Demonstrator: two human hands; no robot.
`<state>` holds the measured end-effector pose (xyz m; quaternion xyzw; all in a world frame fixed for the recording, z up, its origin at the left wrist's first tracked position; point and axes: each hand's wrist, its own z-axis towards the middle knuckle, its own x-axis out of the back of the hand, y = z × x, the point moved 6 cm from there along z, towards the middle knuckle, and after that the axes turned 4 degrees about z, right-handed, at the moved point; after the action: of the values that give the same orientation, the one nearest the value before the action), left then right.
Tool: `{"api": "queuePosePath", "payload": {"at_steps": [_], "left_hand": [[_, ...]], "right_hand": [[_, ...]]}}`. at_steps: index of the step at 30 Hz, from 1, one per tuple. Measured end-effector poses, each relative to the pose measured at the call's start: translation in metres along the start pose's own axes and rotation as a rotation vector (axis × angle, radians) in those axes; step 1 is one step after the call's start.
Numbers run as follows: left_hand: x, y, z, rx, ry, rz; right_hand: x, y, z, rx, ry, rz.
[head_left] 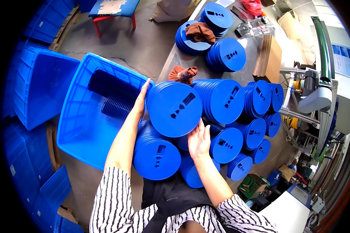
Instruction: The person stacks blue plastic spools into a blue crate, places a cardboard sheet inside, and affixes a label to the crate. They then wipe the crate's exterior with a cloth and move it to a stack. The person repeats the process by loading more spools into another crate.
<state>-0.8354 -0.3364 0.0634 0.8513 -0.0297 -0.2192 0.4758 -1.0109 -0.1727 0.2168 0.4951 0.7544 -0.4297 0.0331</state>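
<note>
Between my two hands is a stack of round blue plastic discs (175,110), tilted so that its front disc, with a slot and small cutouts, faces me. My left hand (140,101) lies along the left side of the stack, fingers stretched toward its back. At the lower right rim is my right hand (199,141), palm up, with its fingertips against the edge or just under it. Another disc stack (157,160) lies directly below, partly covered. To the left stands a large blue bin (76,116) with more dark-looking discs (118,106) inside.
Several more disc stacks (227,145) lie in rows to the right. A brown cloth (181,73) sits behind the held stack. Further back are more discs (226,54), flat cardboard (268,58) and clear bottles (256,30). Machinery (317,101) stands at right, blue bins (46,85) at left.
</note>
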Motion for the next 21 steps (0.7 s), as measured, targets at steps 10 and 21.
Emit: {"api": "queuePosePath", "payload": {"at_steps": [10, 21], "left_hand": [[0.145, 0.008, -0.18, -0.029, 0.653, -0.039], [0.083, -0.206, -0.585, 0.531, 1.066, -0.124]], "right_hand": [[0.019, -0.031, -0.084, -0.082, -0.086, -0.166], [-0.001, -0.052, -0.247, -0.232, -0.744, -0.528]]}}
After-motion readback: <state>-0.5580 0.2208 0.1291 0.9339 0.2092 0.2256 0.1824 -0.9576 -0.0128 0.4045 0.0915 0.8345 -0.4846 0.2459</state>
